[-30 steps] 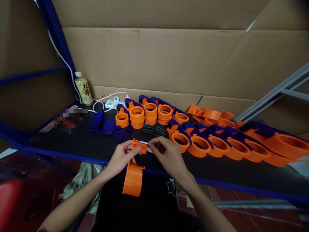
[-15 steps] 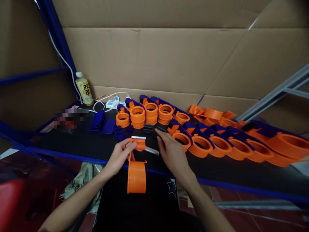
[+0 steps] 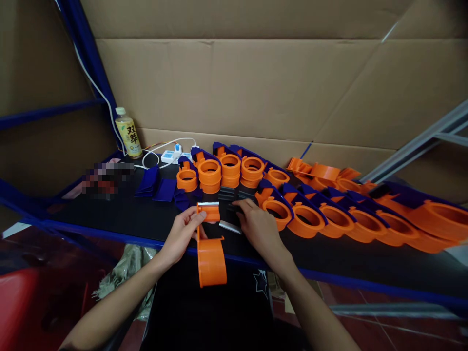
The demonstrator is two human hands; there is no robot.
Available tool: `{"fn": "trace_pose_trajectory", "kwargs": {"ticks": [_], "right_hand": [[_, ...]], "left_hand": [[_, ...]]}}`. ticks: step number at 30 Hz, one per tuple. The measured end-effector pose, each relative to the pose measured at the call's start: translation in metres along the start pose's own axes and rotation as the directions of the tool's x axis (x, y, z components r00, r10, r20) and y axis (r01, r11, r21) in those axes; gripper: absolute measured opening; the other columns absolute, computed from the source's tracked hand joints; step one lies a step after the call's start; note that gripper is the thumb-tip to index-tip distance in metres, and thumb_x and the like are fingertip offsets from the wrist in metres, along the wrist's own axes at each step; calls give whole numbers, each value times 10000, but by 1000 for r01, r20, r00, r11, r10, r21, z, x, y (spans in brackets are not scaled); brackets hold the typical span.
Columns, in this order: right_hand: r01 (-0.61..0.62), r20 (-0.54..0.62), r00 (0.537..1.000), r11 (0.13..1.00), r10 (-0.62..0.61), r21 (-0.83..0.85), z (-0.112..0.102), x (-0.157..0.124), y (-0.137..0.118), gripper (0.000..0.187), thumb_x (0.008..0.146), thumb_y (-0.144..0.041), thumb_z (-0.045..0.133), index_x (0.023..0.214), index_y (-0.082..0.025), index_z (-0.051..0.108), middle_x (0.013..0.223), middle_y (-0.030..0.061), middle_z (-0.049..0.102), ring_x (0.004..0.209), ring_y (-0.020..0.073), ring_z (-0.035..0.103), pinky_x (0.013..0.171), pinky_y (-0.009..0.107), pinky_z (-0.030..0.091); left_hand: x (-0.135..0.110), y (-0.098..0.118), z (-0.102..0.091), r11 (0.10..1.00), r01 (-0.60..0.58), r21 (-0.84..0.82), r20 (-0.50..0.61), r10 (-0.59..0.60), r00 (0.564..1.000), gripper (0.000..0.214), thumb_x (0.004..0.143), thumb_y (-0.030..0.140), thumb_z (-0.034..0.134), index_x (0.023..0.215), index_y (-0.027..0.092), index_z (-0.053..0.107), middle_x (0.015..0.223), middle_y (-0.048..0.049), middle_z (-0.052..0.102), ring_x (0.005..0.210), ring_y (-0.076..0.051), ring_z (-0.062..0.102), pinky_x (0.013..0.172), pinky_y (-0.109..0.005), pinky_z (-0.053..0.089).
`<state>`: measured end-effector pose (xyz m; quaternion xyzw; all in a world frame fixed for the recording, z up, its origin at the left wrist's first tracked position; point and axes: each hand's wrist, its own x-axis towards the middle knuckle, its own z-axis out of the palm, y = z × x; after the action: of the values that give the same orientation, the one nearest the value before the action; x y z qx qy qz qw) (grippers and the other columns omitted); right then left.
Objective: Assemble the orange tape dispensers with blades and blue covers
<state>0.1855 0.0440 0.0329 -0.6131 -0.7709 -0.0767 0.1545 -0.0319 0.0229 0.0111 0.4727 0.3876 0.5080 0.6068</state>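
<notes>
My left hand [image 3: 181,234] is closed on an orange tape dispenser [image 3: 212,263], thumb on its upper part. A serrated metal blade [image 3: 208,204] runs along the dispenser's top edge, and its round hub hangs below my fingers, past the table edge. My right hand [image 3: 261,229] is bent down over several small black strips [image 3: 227,194] on the table, its fingertips drawn together on one dark piece that they partly cover. Between my hands lies a narrow silvery metal strip [image 3: 230,227].
More orange dispensers with dark blue flaps stand in rows [image 3: 305,220] to the right and stacked [image 3: 209,175] behind. Dark blue plates [image 3: 164,190] lie left. Behind them are a power strip [image 3: 170,156] and a drink bottle [image 3: 128,134]. A cardboard wall [image 3: 234,87] closes the back.
My right fingertips have moved slightly down and toward me among the black strips, and the fingers have curled in. The dispenser in my left hand has tilted, its hub swinging right and up.
</notes>
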Motion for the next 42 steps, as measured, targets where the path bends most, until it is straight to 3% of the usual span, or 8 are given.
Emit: {"fn": "trace_pose_trajectory", "kwargs": {"ticks": [5, 8, 13, 18, 29, 33, 37, 42], "right_hand": [[98, -140, 990, 871, -34, 482, -10, -3, 1, 227, 932, -237, 575, 1147, -231, 649, 901, 33, 684, 739, 175, 640, 645, 289, 483], [195, -220, 973, 769, -73, 609, -16, -2, -7, 189, 932, -264, 606, 1106, -246, 677, 986, 46, 700, 864, 187, 646, 703, 304, 516], [380, -307, 921, 717, -238, 584, -17, 4, -20, 210, 949, -193, 586, 1110, -264, 701, 1135, 49, 708, 1070, 206, 629, 961, 409, 496], [454, -383, 881, 723, -278, 520, -15, 4, -28, 268, 953, -174, 566, 1152, -272, 717, 1134, 79, 677, 1025, 207, 629, 869, 398, 555], [476, -391, 858, 804, -334, 357, -20, -7, -38, 251, 968, -142, 527, 1133, -209, 704, 1063, 106, 684, 985, 217, 625, 836, 377, 566], [548, -385, 821, 770, -420, 327, -24, -11, -43, 258, 969, -106, 496, 1097, -188, 704, 1016, 110, 693, 954, 217, 613, 797, 368, 559], [507, -448, 839, 745, -310, 434, -25, -7, -43, 217, 957, -128, 537, 1047, -234, 704, 1007, 82, 679, 951, 206, 622, 818, 368, 550], [306, -434, 899, 804, -67, 511, -23, -6, -44, 60, 910, -248, 656, 959, -224, 682, 931, 65, 688, 900, 215, 645, 794, 371, 544]], "left_hand": [[2, 1, 1, 1000, 13, -22, -9, -13, 1000, 477, 799, 547, 705, 1064, 155, 651, 995, -99, 755, 529, -106, 626, 475, -205, 470], [2, 2, 1, 1000, 17, -18, -2, -17, 1000, 481, 799, 547, 707, 1068, 153, 640, 1020, -110, 758, 544, -112, 642, 481, -209, 491], [1, 1, 0, 1000, 3, -15, 34, -2, 999, 451, 821, 522, 697, 1070, 154, 622, 1076, -125, 747, 567, -117, 656, 504, -220, 517], [1, 0, 0, 1000, -19, -7, 69, 19, 997, 410, 836, 505, 689, 1051, 164, 614, 1053, -100, 737, 576, -126, 672, 518, -228, 530], [-1, 0, -1, 999, -34, 2, 120, 33, 992, 453, 833, 498, 695, 1155, 185, 634, 766, -9, 700, 564, -145, 679, 541, -228, 529], [-2, 0, 0, 999, -35, 0, 147, 35, 988, 461, 816, 485, 719, 1158, 184, 643, 807, -14, 700, 554, -132, 668, 539, -221, 520], [-3, 2, 0, 999, -14, -34, 114, 18, 993, 464, 827, 498, 704, 1152, 171, 649, 716, -4, 667, 555, -145, 668, 549, -230, 521], [-2, 1, 0, 998, -29, -64, 121, 36, 992, 435, 841, 474, 702, 1146, 171, 635, 754, -12, 680, 569, -153, 680, 566, -244, 533]]}}
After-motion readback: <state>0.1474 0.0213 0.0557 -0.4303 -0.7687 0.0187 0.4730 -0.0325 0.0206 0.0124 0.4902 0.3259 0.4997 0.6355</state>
